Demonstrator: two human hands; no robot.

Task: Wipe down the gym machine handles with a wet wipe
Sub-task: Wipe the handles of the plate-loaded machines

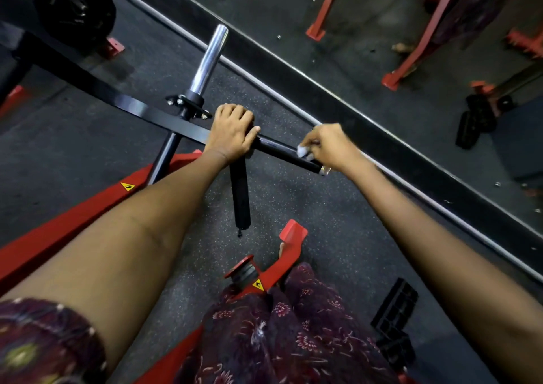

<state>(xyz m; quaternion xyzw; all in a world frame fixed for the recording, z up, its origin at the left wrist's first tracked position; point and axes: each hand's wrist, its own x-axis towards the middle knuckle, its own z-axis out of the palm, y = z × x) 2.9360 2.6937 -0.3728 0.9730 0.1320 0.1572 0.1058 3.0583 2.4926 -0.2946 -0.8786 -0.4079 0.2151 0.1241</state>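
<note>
A black machine arm ends in a black handle bar (282, 152) that runs down to the right, with a chrome end cap (324, 171). My left hand (233, 132) grips the arm where this handle meets a second black padded handle (241, 195) that hangs downward. My right hand (329, 147) pinches a small crumpled white wet wipe (302, 150) against the handle bar near its outer end.
A chrome weight peg (208, 60) sticks up behind my left hand. Red machine frame (73, 225) lies at the left and a red footplate bracket (289, 250) below. A wall mirror with a black base strip (382, 136) runs diagonally at the right. Black plastic blocks (395, 310) lie on the floor.
</note>
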